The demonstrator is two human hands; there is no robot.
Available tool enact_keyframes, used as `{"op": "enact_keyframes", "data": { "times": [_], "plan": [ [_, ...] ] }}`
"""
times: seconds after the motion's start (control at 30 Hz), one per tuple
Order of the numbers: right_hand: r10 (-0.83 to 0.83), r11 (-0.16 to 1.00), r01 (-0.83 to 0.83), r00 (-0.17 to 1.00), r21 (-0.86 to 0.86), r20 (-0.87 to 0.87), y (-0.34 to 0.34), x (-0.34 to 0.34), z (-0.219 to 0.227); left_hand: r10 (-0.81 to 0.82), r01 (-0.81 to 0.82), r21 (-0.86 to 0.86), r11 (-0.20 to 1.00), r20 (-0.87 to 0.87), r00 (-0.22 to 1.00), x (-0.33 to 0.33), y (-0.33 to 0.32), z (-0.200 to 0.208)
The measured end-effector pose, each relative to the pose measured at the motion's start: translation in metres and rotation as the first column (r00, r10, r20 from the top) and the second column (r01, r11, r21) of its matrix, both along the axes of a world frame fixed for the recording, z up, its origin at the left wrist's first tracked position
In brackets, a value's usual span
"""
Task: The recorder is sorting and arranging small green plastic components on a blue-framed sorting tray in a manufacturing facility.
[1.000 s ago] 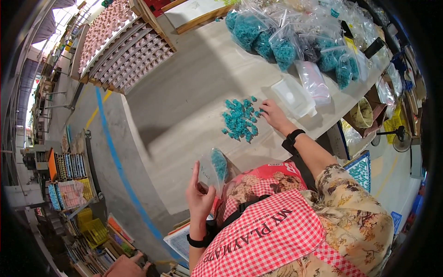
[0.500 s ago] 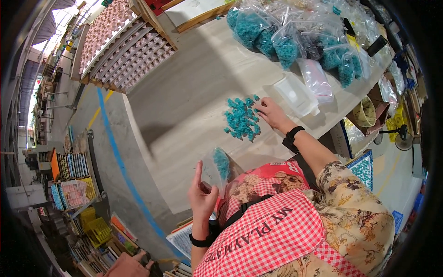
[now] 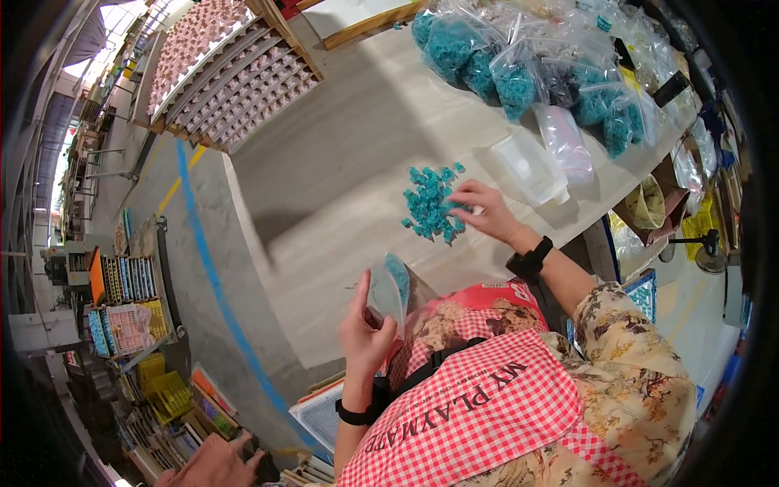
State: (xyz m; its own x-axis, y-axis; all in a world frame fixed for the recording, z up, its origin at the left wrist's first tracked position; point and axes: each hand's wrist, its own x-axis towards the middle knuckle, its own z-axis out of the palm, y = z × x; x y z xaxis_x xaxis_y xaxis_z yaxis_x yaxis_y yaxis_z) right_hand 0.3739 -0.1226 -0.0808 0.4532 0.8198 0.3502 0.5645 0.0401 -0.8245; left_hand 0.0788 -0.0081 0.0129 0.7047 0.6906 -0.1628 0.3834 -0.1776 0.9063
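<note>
A loose pile of small teal pieces lies on the pale tabletop in front of me. At the pile's right side, my right hand has its thumb and fingers pinched, with teal showing between them. My left hand, nearer my body, grips a clear plastic bag between thumb and fingers, its index finger pointing up. The bag holds teal pieces along its far side. Its lower part is hidden behind the hand and my apron.
Filled clear bags of teal pieces heap up at the far right. Before them lie a white translucent container and a pinkish plastic packet. A rack of pink moulded trays stands far left. Yellow baskets sit below the table's left side.
My right hand has come from the pile's far right edge nearer to me, down onto its right side. The left hand still grips the bag, whose opening has tilted slightly.
</note>
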Motion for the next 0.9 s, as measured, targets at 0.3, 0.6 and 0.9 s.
{"op": "enact_keyframes", "data": {
  "times": [0.3, 0.6, 0.9],
  "plan": [
    [0.638, 0.698, -0.673, 0.429, -0.245, 0.639, 0.065, -0.116, 0.104, 0.03, -0.028, -0.074, 0.997, 0.032, 0.999, -0.003, -0.002, 0.0],
    [0.473, 0.869, -0.494, 0.849, 0.037, 0.234, 0.052, -0.083, 0.047, 0.051, -0.054, -0.118, 0.992, -0.029, 0.998, -0.017, 0.003, 0.007],
    [0.389, 0.848, -0.05, 0.736, -0.528, 0.554, -0.046, -0.018, -0.052, 0.039, -0.037, -0.151, 0.988, 0.01, 0.999, -0.011, 0.003, 0.004]
  ]
}}
